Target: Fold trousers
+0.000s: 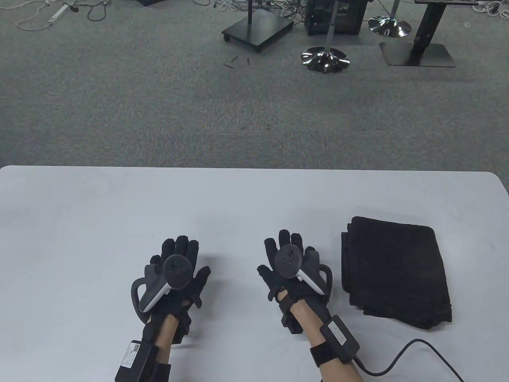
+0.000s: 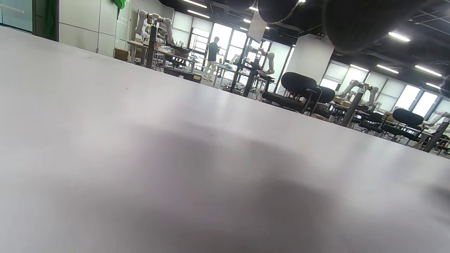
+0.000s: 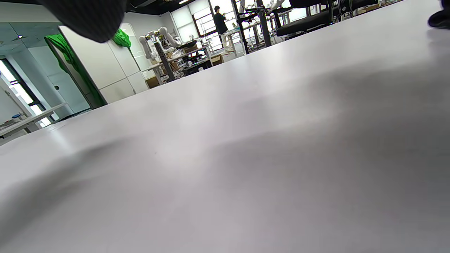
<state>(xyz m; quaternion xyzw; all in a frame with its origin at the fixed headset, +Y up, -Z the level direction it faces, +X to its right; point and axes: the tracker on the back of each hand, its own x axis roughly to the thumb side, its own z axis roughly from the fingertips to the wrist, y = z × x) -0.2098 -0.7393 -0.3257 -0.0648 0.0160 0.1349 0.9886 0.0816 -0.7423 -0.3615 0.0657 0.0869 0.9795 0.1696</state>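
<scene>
Nearest the table view's bottom edge, two bare forearms carry strapped black boxes, and a black cable loops from the right one across the white table. Above them the left hand and the right hand lie palm down on the tabletop, side by side and apart from each other, fingers stretched out and slightly spread, holding nothing. A tracker sits on the back of each hand.

The black trousers lie folded into a thick, roughly rectangular bundle on the table to the right of the right hand, near it but not touching; a strip of bare table shows between the glove and the cloth's stacked left edges. The left hand is well apart from the bundle, with the right hand between them.

In the left wrist view, blurred dark fingertips hang in at the top over the bare tabletop. In the right wrist view one dark fingertip shows at the top left, again above bare table.

Beyond the table's far edge are grey carpet and chrome stand bases.
</scene>
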